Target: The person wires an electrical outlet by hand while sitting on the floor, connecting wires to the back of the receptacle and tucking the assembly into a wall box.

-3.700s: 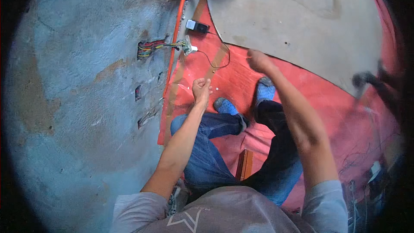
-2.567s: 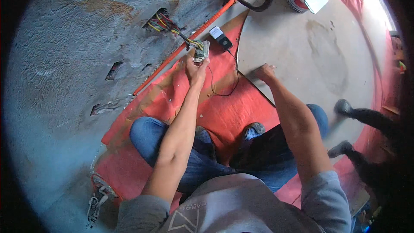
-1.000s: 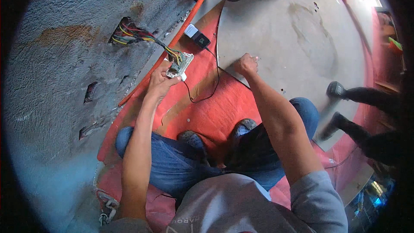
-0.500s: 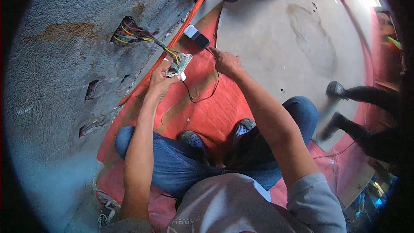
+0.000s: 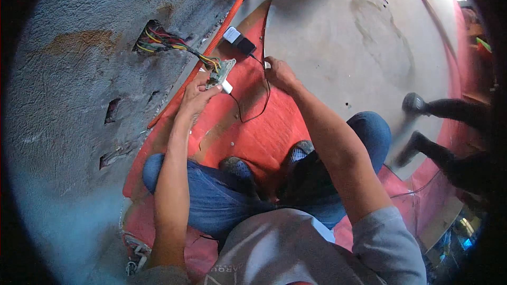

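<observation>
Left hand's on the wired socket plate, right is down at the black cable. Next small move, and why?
Probably lift the right hand off the thin black cable on the red mat and bring it to the socket plate. The left hand holds the plate alone, with coloured wires running taut from the wall opening; a second hand would steady it.

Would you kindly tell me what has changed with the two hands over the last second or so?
The right hand moved up from the red mat toward the black-and-white device and now sits by the thin black cable; whether it grips it is unclear. The left hand kept hold of the socket plate on its coloured wires. The person stayed crouched.
</observation>
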`<state>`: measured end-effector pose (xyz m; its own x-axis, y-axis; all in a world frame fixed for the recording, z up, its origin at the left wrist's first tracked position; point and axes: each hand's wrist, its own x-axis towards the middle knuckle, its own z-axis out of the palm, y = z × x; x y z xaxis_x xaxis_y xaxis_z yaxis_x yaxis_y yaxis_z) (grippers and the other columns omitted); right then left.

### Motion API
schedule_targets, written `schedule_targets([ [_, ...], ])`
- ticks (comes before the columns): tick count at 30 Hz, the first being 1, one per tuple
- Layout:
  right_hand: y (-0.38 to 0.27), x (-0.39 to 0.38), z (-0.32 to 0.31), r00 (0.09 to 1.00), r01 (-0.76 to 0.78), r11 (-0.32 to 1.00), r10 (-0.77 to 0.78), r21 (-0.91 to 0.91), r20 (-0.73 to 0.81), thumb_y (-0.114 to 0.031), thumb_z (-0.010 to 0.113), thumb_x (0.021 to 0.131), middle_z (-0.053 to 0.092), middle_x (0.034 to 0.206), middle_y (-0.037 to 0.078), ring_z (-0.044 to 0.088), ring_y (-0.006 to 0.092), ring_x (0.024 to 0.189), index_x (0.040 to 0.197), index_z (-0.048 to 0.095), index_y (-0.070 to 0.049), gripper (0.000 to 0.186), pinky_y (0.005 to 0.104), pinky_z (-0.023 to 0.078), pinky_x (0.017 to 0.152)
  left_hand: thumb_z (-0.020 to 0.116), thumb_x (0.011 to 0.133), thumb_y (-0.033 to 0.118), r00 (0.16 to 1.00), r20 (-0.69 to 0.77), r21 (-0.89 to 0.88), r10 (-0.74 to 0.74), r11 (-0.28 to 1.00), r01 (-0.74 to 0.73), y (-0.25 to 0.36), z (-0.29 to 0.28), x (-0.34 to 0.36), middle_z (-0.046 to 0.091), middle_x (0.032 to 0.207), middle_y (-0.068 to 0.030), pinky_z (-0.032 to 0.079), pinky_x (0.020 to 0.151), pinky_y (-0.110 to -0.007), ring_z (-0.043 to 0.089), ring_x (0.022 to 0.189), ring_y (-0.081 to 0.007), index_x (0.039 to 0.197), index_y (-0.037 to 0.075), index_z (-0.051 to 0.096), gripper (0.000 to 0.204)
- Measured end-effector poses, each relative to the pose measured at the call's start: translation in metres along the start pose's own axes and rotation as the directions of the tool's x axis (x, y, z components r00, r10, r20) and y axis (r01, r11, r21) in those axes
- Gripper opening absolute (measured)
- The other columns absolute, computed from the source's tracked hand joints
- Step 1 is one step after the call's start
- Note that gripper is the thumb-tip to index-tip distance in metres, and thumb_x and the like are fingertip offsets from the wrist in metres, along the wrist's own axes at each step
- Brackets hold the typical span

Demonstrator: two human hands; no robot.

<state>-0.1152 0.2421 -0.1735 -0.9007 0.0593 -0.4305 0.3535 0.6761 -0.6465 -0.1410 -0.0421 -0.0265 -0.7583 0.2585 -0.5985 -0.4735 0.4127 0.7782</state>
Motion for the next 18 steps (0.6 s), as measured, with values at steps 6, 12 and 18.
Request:
schedule_targets([
  [6,-0.017,-0.007,0.005,0.978,-0.049,0.929,-0.03,0.368,0.205,-0.031,0.061,0.094,0.072,0.119,0.018,0.07,0.0331,0.105,0.134,0.062,-0.007,0.046,0.0463,0.055,0.087,0.079,0.089,0.031,0.999,-0.021,0.047,0.048,0.998,-0.047,0.002,0.011,0.005,0.058,0.072,0.0051,0.041,0.059,-0.023,0.051,0.064,-0.0047,0.088,0.009,0.067,0.026],
  [12,-0.077,-0.062,0.021,0.792,-0.436,0.389,-0.263,0.812,0.551,-0.06,0.057,0.099,0.069,0.127,0.005,0.061,0.0161,0.117,0.134,0.063,-0.014,0.058,0.0409,0.041,0.094,0.074,0.091,0.038,0.986,-0.082,0.248,0.147,0.961,-0.123,-0.014,0.002,0.013,0.049,0.067,0.0059,0.032,0.054,-0.028,0.041,0.06,-0.0064,0.08,0.007,0.061,0.036],
  [18,-0.091,-0.083,0.042,0.886,-0.354,0.194,-0.245,0.915,0.394,-0.05,0.058,0.103,0.071,0.122,0.007,0.066,0.0174,0.115,0.132,0.06,-0.01,0.05,0.0428,0.043,0.101,0.071,0.093,0.047,0.986,-0.127,0.25,0.108,0.965,-0.074,0.003,0.01,0.003,0.055,0.069,0.0053,0.039,0.054,-0.022,0.049,0.059,-0.0046,0.087,0.008,0.067,0.04],
])
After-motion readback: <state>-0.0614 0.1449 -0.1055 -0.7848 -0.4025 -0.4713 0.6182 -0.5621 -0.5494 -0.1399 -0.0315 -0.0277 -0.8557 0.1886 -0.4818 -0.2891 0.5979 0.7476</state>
